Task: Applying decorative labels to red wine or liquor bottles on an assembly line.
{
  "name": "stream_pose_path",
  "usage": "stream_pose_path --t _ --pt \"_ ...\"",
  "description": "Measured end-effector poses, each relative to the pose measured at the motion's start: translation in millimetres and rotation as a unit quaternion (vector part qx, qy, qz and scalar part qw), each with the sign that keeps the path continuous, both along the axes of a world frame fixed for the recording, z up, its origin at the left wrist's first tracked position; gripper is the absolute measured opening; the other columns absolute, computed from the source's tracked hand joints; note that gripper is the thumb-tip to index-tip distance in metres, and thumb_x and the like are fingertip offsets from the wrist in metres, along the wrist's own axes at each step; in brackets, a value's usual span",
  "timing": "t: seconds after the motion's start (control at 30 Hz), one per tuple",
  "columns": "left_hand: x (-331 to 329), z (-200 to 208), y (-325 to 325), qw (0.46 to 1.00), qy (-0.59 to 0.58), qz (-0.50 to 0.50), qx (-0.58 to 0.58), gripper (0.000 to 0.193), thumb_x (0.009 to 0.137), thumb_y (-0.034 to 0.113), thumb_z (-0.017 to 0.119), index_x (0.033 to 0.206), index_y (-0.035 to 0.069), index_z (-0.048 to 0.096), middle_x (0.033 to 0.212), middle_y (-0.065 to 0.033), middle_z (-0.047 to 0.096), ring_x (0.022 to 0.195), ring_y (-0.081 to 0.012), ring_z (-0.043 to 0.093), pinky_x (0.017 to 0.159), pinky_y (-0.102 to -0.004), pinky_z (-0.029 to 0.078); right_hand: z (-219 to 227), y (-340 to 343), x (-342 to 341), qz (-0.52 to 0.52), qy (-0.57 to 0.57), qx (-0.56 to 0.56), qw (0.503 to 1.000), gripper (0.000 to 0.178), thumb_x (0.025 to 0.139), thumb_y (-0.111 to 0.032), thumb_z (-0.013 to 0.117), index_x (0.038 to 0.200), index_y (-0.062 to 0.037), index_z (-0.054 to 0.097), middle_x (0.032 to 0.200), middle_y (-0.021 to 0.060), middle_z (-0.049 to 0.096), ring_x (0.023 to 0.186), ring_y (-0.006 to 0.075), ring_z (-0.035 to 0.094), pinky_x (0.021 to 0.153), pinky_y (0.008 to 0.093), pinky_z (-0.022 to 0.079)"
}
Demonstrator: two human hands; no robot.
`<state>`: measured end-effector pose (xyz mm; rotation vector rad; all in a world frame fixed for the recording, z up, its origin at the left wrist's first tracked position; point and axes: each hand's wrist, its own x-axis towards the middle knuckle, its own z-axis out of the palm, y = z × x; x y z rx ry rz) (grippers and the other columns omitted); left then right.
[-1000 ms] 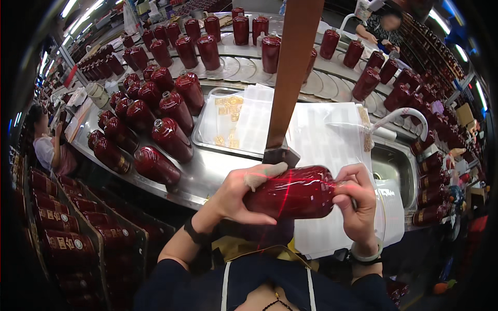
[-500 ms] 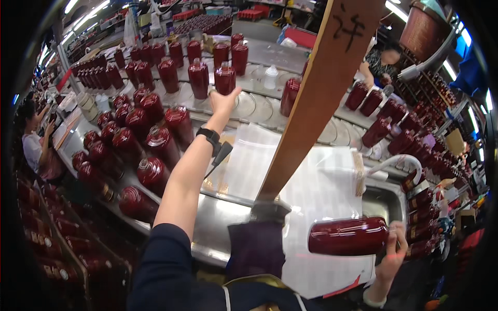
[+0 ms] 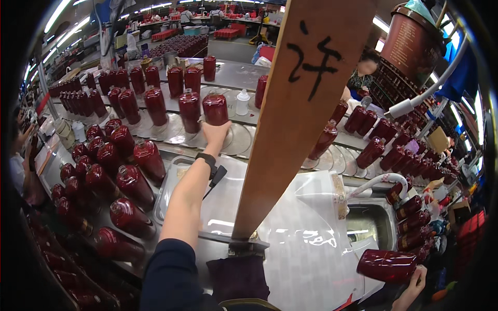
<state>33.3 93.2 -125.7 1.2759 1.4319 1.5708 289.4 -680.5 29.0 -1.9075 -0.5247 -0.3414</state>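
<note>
My left arm reaches forward to a dark red glossy bottle [image 3: 215, 106] standing on the conveyor of round plates. My left hand [image 3: 216, 133] is closed around its lower near side; its fingers are partly hidden. Another dark red bottle [image 3: 189, 113] stands upright just left of it, and a small white plastic bottle [image 3: 242, 102] is to its right. At the lower right, my right hand [image 3: 413, 286] grips a dark red bottle [image 3: 383, 264] by its narrow end. This bottle lies nearly sideways in the air, beside the white-covered worktop [image 3: 306, 249].
A wooden post [image 3: 301, 103] rises between my arms. Several red bottles [image 3: 98, 181] crowd the metal table at left. A steel sink [image 3: 365, 207] with a curved white pipe [image 3: 378, 182] lies at right. Across the conveyor, a person [image 3: 358, 78] stands among more bottles.
The view has shifted, so the conveyor bottles appear lower. My right hand and its bottle have moved lower and to the right in the picture. My left hand remains at the same conveyor bottle.
</note>
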Motion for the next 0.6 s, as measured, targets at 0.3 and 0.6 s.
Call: stream_pose_path --t 0.3,0.6 --pt "-31 76 -117 0.983 -0.132 -0.058 0.112 0.092 0.066 0.025 0.097 0.131 -0.017 0.048 0.127 -0.0192 0.063 0.111 -0.0229 0.062 0.1 -0.0362 0.05 10 35 56 0.011 -0.045 -0.1 0.994 0.022 0.107 -0.015 0.058 0.112 0.0046 0.064 0.111 0.0055 0.065 0.105 0.0151 0.059 0.097 0.0296 0.045" --pt "-174 100 -311 0.953 -0.184 -0.193 0.142 0.07 0.075 -0.002 0.084 0.138 -0.001 0.053 0.126 -0.0088 0.063 0.114 -0.0208 0.062 0.105 -0.0374 0.049 20 108 69 0.051 -0.268 -0.106 0.956 0.023 0.099 -0.018 0.071 0.101 0.0052 0.068 0.097 0.0091 0.064 0.082 0.0198 0.058 0.077 0.031 0.047"
